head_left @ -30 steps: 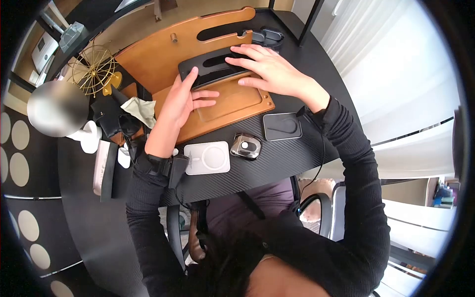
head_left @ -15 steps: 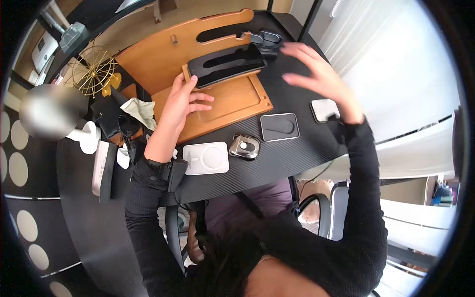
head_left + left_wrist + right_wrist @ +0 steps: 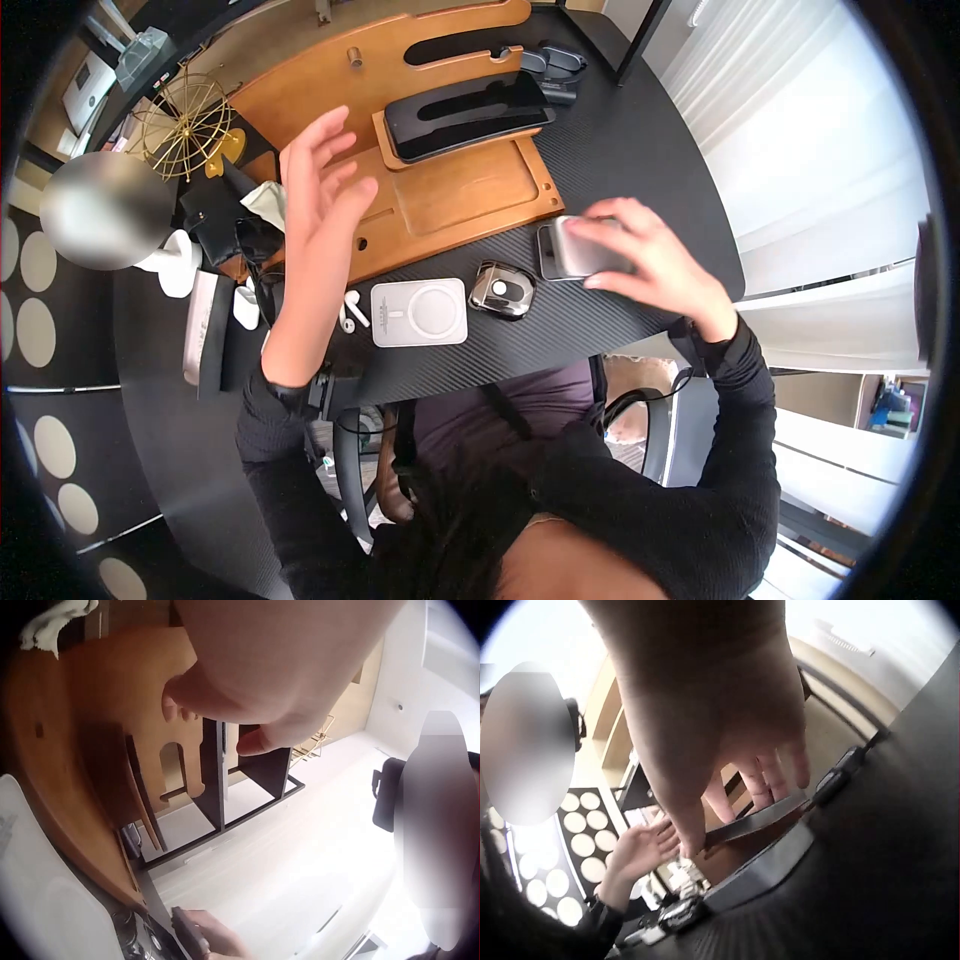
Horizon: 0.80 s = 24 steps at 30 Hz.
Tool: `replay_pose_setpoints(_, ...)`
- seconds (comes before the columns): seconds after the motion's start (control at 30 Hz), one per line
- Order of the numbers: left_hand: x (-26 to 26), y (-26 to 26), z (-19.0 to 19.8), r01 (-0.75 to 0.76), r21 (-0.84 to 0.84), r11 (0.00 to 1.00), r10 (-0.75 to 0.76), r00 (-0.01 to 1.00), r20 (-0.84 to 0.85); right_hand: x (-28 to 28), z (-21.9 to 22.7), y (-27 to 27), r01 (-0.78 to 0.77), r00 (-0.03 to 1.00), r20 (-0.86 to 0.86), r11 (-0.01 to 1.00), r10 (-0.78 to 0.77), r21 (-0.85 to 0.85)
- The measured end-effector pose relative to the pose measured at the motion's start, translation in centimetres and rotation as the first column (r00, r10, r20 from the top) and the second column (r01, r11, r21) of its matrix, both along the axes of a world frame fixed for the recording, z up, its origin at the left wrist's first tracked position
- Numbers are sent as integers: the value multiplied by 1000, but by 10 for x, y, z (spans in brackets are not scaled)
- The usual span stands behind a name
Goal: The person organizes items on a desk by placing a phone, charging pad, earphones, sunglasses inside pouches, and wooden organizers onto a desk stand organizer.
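One grey slab [image 3: 577,256] in right hand [image 3: 655,262]

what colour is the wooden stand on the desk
The stand is orange-brown; the head view shows it best.

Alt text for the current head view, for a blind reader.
A person's right hand grips a pale flat block over a dark tray on a black desk; the left hand is raised near a wooden stand holding a glossy black device.
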<state>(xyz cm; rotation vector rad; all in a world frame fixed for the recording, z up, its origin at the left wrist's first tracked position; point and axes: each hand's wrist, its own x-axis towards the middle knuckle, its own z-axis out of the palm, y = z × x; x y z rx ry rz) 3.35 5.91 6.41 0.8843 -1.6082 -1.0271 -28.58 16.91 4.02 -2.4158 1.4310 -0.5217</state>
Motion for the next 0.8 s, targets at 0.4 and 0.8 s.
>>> replay_pose_setpoints(0.4, 70, 24, -13, 149, -87, 985, -104, 913, 394, 21, -19, -4, -60, 945, -326, 996, 36, -65)
replay_pose_setpoints(0.8, 68, 56, -23, 494, -49, 868, -243, 508, 826, 25, 9, -32, -72, 996, 61, 991, 66, 116)
